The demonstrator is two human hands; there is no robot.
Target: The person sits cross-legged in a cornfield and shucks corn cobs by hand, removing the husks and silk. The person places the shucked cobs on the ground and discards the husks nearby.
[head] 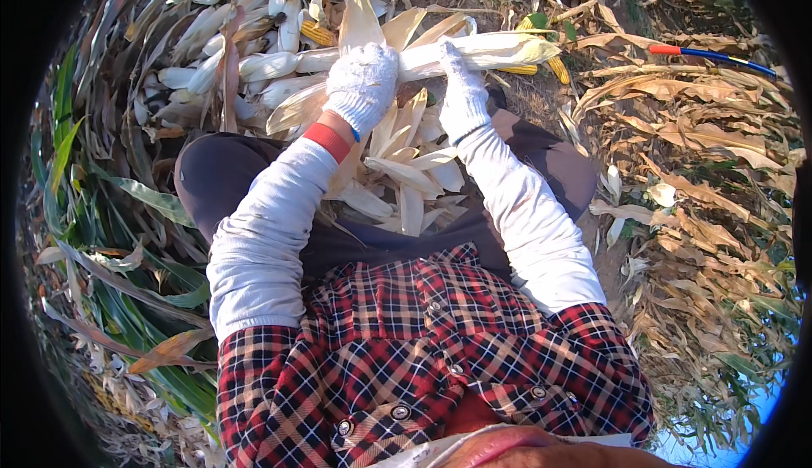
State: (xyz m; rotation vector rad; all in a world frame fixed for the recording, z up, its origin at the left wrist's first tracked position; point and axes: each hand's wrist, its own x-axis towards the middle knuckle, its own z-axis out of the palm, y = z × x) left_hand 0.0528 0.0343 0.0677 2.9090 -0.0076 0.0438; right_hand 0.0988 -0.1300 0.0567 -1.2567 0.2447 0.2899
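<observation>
Both my hands wear white knitted gloves. Across the space above my knees lies an ear of corn in its pale husk, its tip pointing right. My left hand is closed at the ear's left end, where loose husk leaves fan upward. My right hand grips the ear near its middle, with the thumb side on top of the husk. Below my hands, a heap of stripped dry husks lies between my bent legs. A yellow corn cob shows just above my left hand.
Several unhusked ears are piled at the upper left. Bare yellow cobs lie beyond the held ear's tip. Dry corn stalks cover the right side, with a red and blue rod on them. Green corn leaves stand at the left.
</observation>
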